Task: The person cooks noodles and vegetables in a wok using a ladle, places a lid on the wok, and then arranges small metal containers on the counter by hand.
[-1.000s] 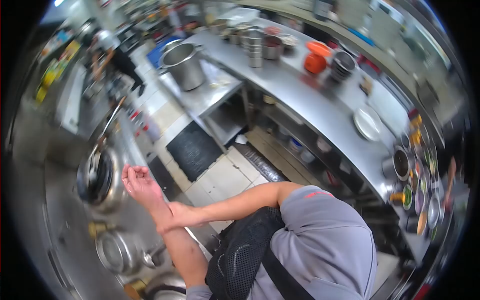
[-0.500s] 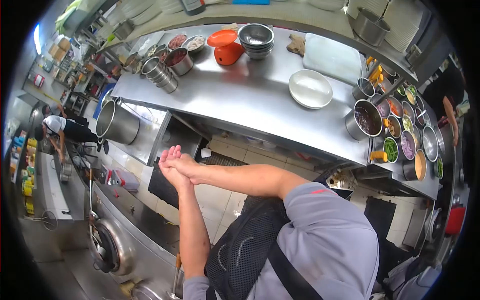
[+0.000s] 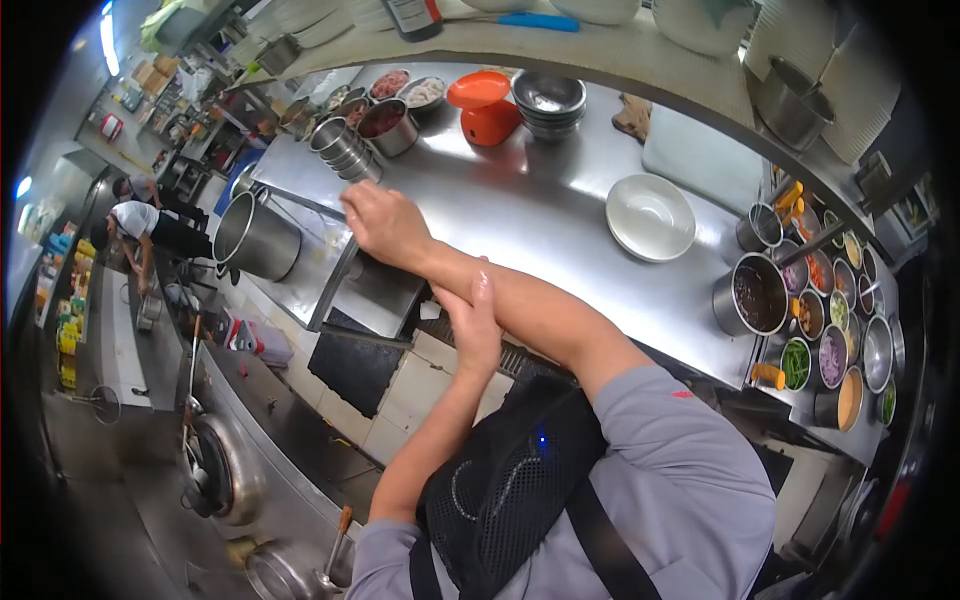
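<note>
My left hand (image 3: 477, 325) is wrapped around the underside of my right forearm (image 3: 520, 295), thumb lying up along its near side. Its other fingers are hidden behind the arm. My right hand (image 3: 388, 228) reaches forward over the counter's front edge, closed in a loose fist with no object showing in it. Beyond the fist stands a stack of steel containers (image 3: 345, 150), apart from the hand. To the right of my forearm, a white bowl (image 3: 650, 218) sits on the steel counter (image 3: 530, 215).
An orange scale (image 3: 485, 115) and stacked steel bowls (image 3: 549, 100) stand at the back. Ingredient pots, including one of dark sauce (image 3: 752, 295), crowd the right. A large pot (image 3: 257, 235) is at left, near a wok (image 3: 225, 470). Two people (image 3: 150, 222) work far left.
My hands, clasped together before, have separated. My left hand has slid back onto my right forearm, while my right hand has moved forward and closed. The view has shifted slightly.
</note>
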`<action>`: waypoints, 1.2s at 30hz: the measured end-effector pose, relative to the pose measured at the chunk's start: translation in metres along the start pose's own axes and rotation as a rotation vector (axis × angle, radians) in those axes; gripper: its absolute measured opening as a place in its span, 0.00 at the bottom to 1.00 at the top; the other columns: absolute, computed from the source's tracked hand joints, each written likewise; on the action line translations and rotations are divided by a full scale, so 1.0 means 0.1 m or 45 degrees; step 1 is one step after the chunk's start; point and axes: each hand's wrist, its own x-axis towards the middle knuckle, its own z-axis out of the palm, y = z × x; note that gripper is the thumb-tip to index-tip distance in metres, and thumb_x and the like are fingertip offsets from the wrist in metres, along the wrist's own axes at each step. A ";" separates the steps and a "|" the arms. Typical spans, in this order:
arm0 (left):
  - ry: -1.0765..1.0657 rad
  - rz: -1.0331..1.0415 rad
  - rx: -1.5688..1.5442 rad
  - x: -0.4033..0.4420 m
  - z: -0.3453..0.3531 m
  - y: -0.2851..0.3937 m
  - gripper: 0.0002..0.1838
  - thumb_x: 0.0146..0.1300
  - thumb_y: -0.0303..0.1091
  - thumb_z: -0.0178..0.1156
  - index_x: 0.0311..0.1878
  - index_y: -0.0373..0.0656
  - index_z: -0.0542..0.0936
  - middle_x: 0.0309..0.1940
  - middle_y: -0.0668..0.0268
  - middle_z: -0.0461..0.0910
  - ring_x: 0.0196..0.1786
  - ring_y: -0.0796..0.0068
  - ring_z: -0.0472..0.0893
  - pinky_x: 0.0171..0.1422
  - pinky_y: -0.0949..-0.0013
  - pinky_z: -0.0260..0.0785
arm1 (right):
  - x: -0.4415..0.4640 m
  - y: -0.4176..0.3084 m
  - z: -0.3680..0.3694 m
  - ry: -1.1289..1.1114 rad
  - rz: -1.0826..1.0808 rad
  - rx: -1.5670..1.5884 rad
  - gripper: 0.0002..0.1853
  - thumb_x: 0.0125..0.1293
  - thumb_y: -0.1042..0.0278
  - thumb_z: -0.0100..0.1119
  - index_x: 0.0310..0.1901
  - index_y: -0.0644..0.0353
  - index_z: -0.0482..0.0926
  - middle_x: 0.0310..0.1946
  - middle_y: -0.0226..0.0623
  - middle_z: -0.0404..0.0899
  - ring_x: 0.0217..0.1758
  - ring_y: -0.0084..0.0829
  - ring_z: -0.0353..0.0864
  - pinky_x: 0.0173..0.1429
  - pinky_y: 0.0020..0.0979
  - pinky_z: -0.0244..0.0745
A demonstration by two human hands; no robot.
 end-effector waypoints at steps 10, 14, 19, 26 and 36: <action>0.032 -0.684 -0.781 0.26 -1.03 -0.08 0.27 0.71 0.45 0.67 0.63 0.41 0.69 0.52 0.56 0.75 0.57 0.59 0.78 0.67 0.51 0.73 | -1.23 0.28 0.24 -0.797 0.617 0.129 0.11 0.73 0.64 0.51 0.48 0.58 0.82 0.39 0.45 0.86 0.43 0.50 0.85 0.50 0.48 0.79; 0.094 -0.865 -0.803 0.38 -1.57 -0.33 0.26 0.71 0.49 0.67 0.60 0.42 0.70 0.48 0.55 0.78 0.53 0.55 0.81 0.63 0.45 0.76 | -1.62 0.18 0.28 -0.682 0.535 0.320 0.12 0.75 0.68 0.50 0.53 0.59 0.80 0.44 0.50 0.85 0.50 0.54 0.84 0.56 0.49 0.78; 0.012 -0.519 0.244 0.54 -2.56 -0.58 0.19 0.78 0.44 0.60 0.57 0.38 0.76 0.40 0.59 0.80 0.42 0.67 0.84 0.48 0.59 0.80 | -2.17 -0.21 0.32 -1.029 0.593 0.031 0.21 0.78 0.67 0.47 0.69 0.61 0.75 0.68 0.52 0.76 0.67 0.50 0.79 0.68 0.47 0.74; -0.755 -0.457 1.831 -0.56 -5.60 -1.74 0.17 0.73 0.34 0.49 0.55 0.33 0.79 0.56 0.41 0.79 0.66 0.39 0.75 0.69 0.46 0.70 | -5.25 0.37 -1.15 -0.963 1.783 -0.828 0.26 0.69 0.56 0.59 0.64 0.62 0.80 0.58 0.56 0.83 0.62 0.55 0.82 0.65 0.46 0.76; -0.343 -1.788 1.017 -1.36 -6.14 -1.74 0.20 0.63 0.36 0.61 0.56 0.37 0.84 0.55 0.44 0.84 0.55 0.50 0.85 0.57 0.51 0.78 | -5.26 -0.69 -1.71 -0.486 2.613 -0.543 0.26 0.68 0.57 0.62 0.64 0.62 0.80 0.54 0.53 0.85 0.57 0.50 0.85 0.59 0.43 0.79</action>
